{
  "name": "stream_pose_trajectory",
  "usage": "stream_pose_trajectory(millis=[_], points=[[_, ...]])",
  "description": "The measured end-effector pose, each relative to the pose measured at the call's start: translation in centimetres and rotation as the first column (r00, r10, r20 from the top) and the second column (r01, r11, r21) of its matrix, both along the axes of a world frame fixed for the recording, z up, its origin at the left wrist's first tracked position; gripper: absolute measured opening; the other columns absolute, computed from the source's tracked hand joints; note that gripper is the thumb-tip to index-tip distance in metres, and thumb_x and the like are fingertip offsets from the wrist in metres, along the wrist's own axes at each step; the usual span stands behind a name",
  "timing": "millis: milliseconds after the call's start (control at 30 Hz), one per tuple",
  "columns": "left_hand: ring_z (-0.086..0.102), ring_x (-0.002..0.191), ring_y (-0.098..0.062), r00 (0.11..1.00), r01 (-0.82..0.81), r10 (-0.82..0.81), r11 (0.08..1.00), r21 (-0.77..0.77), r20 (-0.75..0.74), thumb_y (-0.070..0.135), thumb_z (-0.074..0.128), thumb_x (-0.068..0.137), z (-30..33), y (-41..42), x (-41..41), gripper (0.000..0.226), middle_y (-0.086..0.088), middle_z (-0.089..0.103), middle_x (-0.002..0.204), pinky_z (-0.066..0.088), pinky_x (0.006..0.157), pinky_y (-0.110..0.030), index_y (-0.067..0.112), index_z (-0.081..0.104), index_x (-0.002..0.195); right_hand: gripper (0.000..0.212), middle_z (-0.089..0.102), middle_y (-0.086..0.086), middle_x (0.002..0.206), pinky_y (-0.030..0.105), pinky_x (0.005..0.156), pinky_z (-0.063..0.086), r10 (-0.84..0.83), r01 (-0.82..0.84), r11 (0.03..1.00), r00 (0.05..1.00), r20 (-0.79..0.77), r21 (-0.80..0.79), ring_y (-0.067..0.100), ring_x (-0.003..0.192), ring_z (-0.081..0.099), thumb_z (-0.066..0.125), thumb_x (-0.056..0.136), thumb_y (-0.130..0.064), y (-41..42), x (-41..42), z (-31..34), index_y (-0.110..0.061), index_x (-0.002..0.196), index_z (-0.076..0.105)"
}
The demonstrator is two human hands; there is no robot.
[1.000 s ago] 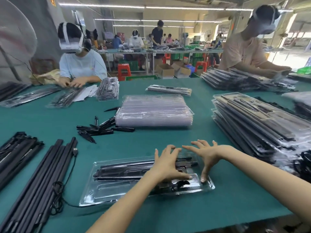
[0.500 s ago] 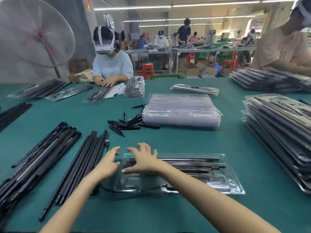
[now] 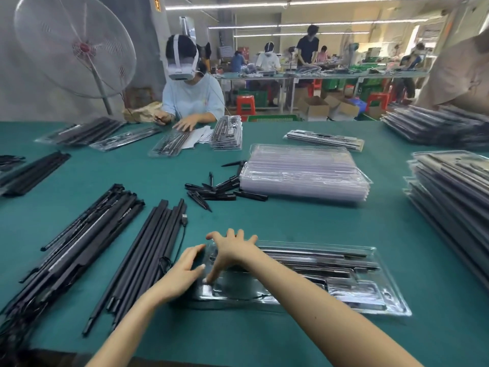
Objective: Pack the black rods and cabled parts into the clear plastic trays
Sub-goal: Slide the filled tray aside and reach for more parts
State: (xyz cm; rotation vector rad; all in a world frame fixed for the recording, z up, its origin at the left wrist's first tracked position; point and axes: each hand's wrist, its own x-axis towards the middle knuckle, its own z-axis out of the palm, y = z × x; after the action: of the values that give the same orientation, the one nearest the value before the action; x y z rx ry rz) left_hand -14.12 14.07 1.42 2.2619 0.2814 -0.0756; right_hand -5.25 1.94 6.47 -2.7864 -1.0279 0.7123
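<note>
The right hand (image 3: 232, 250) lies flat with fingers spread straight, pressing down on the left end of a clear plastic tray (image 3: 381, 295); its thumb reaches down to the tray's near-left corner. The left hand (image 3: 185, 271) rests just beside it at nine o'clock, fingers straight and together against the tray's left edge, holding nothing. The two hands almost touch.

The tray sits on the green table (image 3: 264, 340) straight ahead of the person, running off toward three o'clock. Long black rods (image 3: 317, 256) already lie in its far channels, and a thin black cable (image 3: 260, 296) shows through the plastic near its front edge.

At nine o'clock from the hands, a bundle of loose black rods (image 3: 148, 255) lies on the table, angled toward twelve, with a cable ending in a USB plug (image 3: 184, 218) trailing along its right side. Further out at nine to ten o'clock lies a second pile of rods (image 3: 87, 239), some with pale strips.

At twelve o'clock a scatter of short black spikes (image 3: 211, 192) lies just left of a stack of empty clear trays (image 3: 304, 173). At three o'clock stands a tall stack of filled trays (image 3: 449, 194).

Across the table at eleven o'clock, a seated worker (image 3: 190, 96) in a headset handles another tray, with a standing fan (image 3: 76, 46) to that person's side.
</note>
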Motion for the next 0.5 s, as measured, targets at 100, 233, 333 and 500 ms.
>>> stream_pose_trajectory(millis=[100,233,333,500], points=[[0.016,0.142,-0.01,0.999,0.026,-0.028,0.996,-0.09,-0.028,0.016,0.057,0.095,0.6,0.2,0.1,0.068,0.0,0.017,0.153,0.014,0.117,-0.028,0.011,0.017,0.15,0.112,0.019,0.013,0.151,0.072,0.104,0.014,0.13,-0.117,0.979,0.989,0.067,-0.168,0.036,0.141,0.012,0.081,0.064,-0.053,1.5,0.2,1.6,-0.035,0.15,0.012],[0.017,0.143,-0.011,0.999,0.021,-0.028,0.978,-0.208,-0.027,0.018,0.058,0.094,1.9,0.3,-0.1,0.065,0.0,0.02,0.152,0.017,0.118,-0.036,0.018,0.021,0.149,0.116,0.016,0.011,0.151,0.076,0.102,0.013,0.322,-0.268,0.922,0.932,0.168,-0.28,0.035,0.142,0.005,0.08,0.063,-0.056,3.0,0.2,2.5,-0.039,0.15,0.007],[0.018,0.143,-0.01,0.998,0.052,-0.059,0.965,-0.257,-0.017,0.021,0.057,0.094,2.4,0.6,-0.5,0.061,0.002,0.024,0.151,0.019,0.119,-0.038,0.02,0.026,0.146,0.118,0.013,0.01,0.153,0.077,0.101,0.013,0.391,-0.32,0.896,0.897,0.206,-0.307,0.035,0.142,0.004,0.081,0.061,-0.058,3.5,0.5,2.4,-0.042,0.15,0.005],[0.014,0.133,-0.001,0.988,0.142,-0.145,0.988,-0.055,-0.051,0.028,0.068,0.087,2.2,0.6,-0.3,0.075,0.013,0.018,0.144,0.017,0.11,-0.024,0.023,0.021,0.145,0.11,0.017,0.01,0.151,0.077,0.102,0.013,0.393,-0.346,0.907,0.899,0.193,-0.24,0.034,0.141,0.007,0.082,0.067,-0.043,3.4,0.7,1.4,-0.042,0.149,0.009]])
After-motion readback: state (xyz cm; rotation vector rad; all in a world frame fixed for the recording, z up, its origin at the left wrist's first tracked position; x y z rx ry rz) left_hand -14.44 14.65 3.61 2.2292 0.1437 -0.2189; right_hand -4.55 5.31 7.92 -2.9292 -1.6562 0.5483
